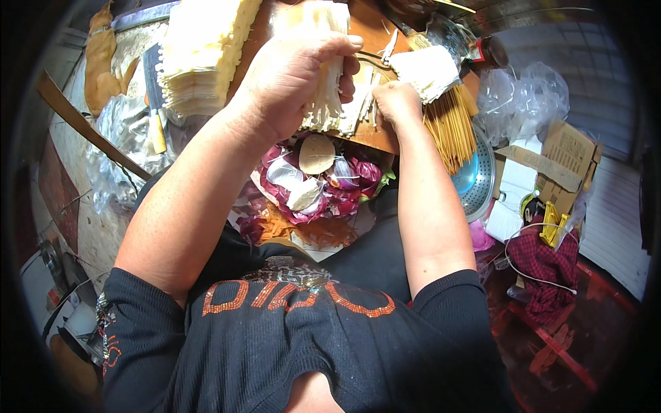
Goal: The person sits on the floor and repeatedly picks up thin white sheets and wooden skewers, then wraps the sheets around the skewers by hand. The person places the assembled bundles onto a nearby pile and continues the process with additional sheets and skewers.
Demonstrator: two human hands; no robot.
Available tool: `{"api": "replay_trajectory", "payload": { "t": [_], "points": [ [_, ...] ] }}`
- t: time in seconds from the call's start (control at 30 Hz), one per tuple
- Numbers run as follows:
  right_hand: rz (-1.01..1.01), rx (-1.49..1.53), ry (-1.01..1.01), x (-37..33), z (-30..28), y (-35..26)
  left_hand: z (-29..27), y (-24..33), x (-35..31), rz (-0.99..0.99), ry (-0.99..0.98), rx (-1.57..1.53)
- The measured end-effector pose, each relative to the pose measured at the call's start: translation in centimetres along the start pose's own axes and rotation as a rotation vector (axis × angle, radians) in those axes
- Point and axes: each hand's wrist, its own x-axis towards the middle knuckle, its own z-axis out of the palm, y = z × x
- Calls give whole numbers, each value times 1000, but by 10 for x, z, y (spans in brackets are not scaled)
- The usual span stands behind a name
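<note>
A bundle of thin white strands (322, 113) with small knobbed ends, much like enoki mushrooms, lies on a brown wooden board (375, 138). My left hand (292, 76) is curled round this bundle, thumb on top and fingertips at its right side. To the right, my right hand (399, 103) is closed in a fist low over the board beside several loose strands (358, 103); what its fingers hold is hidden. Just beyond it rest a white layered pile (427, 72) and a bundle of thin wooden skewers (451, 131). A tall cream stack (200, 62) of the same look stands at the left.
Purple onion skins (337, 199) and orange peelings (279, 227) lie below the board. A yellow-handled knife (158, 131) is at the left, near a tan dog (102, 58). A metal colander (478, 182), cardboard box (568, 162), plastic bags (530, 93) and brown jar (492, 53) are right.
</note>
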Motion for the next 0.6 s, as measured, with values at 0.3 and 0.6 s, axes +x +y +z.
{"api": "replay_trajectory", "payload": {
  "t": [0.3, 0.6],
  "points": [
    [-77, 24, 244, 9, 12, -5, -1, 0, 2, -1, -2, -17],
    [-58, -61, 297, 11, 14, -12, -2, -1, 2, -3, -12, -24]
  ]
}}
